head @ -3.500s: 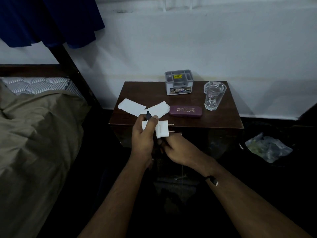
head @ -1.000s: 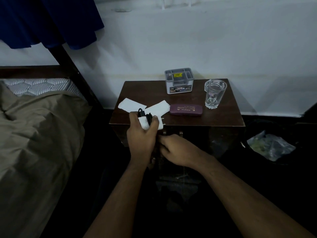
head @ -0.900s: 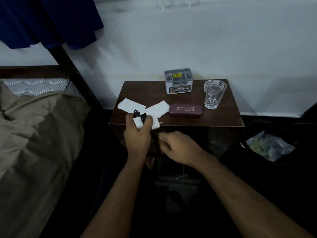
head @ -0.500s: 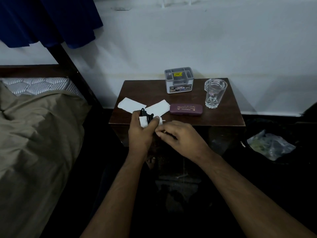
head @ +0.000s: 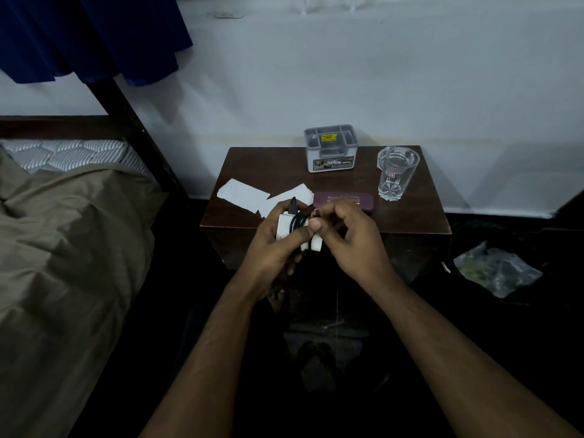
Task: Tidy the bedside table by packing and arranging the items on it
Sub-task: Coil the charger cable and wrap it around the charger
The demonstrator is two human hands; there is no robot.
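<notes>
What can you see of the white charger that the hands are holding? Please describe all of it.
The charger is a small white block, plastic by its look, with faint grey print on its side. A black cable is wound around its middle in several loops, and a black plug end sticks up above it. The left hand grips it in the air just before the table's front edge; the right hand pinches the cable beside it. Its prongs are hidden.

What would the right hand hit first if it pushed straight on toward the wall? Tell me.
Probably the purple case: the right hand, pinching the black cable wound round the white charger, hovers at the table's front edge with the case just beyond its fingers. Depth is unclear; it might pass above.
</notes>
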